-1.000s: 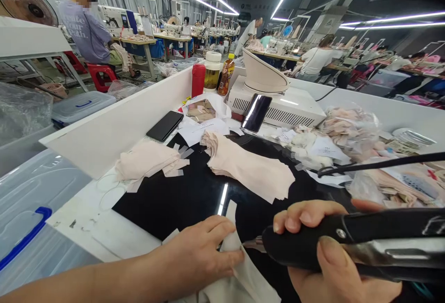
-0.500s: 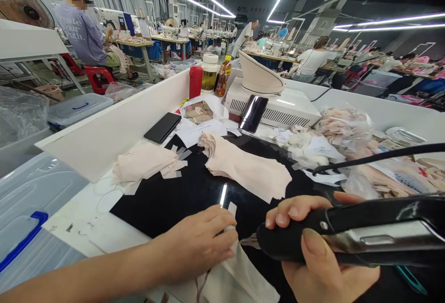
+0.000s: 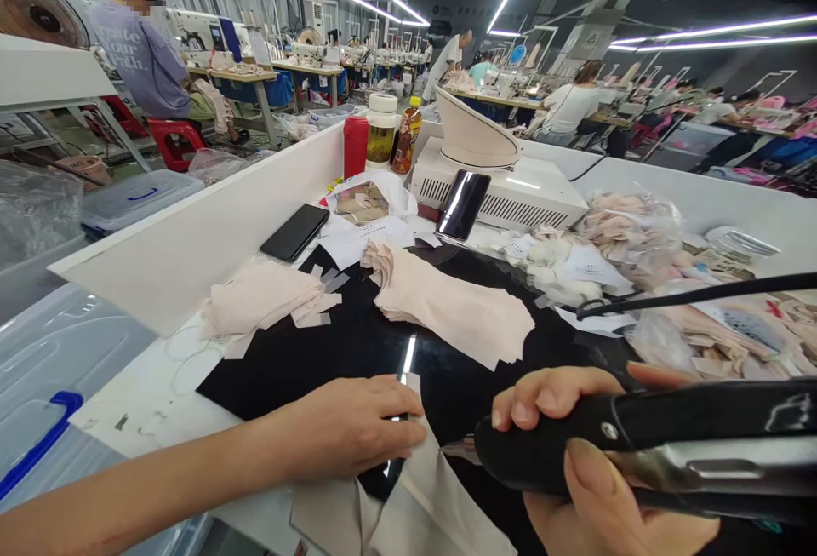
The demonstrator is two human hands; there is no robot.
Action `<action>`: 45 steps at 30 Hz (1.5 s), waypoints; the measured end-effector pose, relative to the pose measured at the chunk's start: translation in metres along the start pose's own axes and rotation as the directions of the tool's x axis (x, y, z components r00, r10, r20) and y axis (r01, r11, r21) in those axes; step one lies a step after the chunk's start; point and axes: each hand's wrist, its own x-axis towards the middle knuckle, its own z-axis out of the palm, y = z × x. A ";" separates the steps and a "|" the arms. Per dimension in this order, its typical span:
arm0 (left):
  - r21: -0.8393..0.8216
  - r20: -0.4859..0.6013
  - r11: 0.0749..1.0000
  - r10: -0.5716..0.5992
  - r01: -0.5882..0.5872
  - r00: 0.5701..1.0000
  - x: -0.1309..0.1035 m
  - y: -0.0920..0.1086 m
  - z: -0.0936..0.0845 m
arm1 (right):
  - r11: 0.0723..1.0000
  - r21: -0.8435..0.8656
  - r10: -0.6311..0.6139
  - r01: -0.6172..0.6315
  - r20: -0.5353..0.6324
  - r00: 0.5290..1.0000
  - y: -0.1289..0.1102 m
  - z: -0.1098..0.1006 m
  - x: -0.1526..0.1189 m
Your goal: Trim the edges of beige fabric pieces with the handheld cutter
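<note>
My left hand is at the upper end of a beige fabric piece, with its fingertips closed on the edge and a pale strip showing beyond them. The fabric hangs down towards the lower frame edge. In my right hand is a black hand-held tool with a metal lever along its side. Its thin metal tip points left and meets the fabric's right edge, close to my left fingertips. Beyond my hands, a stack of pale pink fabric pieces lies on the black board.
Another fabric pile lies left. A phone, a propped phone, a red flask and a vented white machine stand behind. A black cable crosses the right, before bagged fabric. White panels edge the table.
My left hand has shifted slightly left, and more of the beige fabric shows beneath it. The tool in my right hand has moved slightly right and down. The view has turned a little.
</note>
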 end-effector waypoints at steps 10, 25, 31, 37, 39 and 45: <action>-0.007 -0.022 1.000 -0.004 0.004 1.000 -0.004 0.002 0.007 | 1.000 -0.022 0.012 -0.013 -0.031 0.999 -0.005 0.001 0.003; -0.015 -0.065 0.999 -0.046 0.045 0.997 -0.003 0.004 0.008 | 0.998 -0.032 -0.046 0.045 -0.052 0.998 0.006 0.016 0.011; -0.022 -0.042 0.998 -0.056 0.055 0.998 -0.003 0.005 0.005 | 0.998 -0.015 -0.067 0.066 -0.048 0.997 0.012 0.018 0.014; -0.019 -0.064 0.999 -0.049 0.048 0.997 -0.003 0.004 0.008 | 0.999 -0.005 -0.044 0.044 -0.067 0.997 0.015 0.018 0.015; -0.020 -0.067 0.999 -0.052 0.051 0.996 -0.003 0.004 0.007 | 0.998 0.005 -0.057 0.057 -0.061 0.997 0.018 0.018 0.016; -0.022 -0.041 0.998 -0.060 0.059 0.997 -0.001 0.004 0.006 | 0.998 -0.025 -0.057 0.056 -0.027 0.998 0.025 0.017 0.016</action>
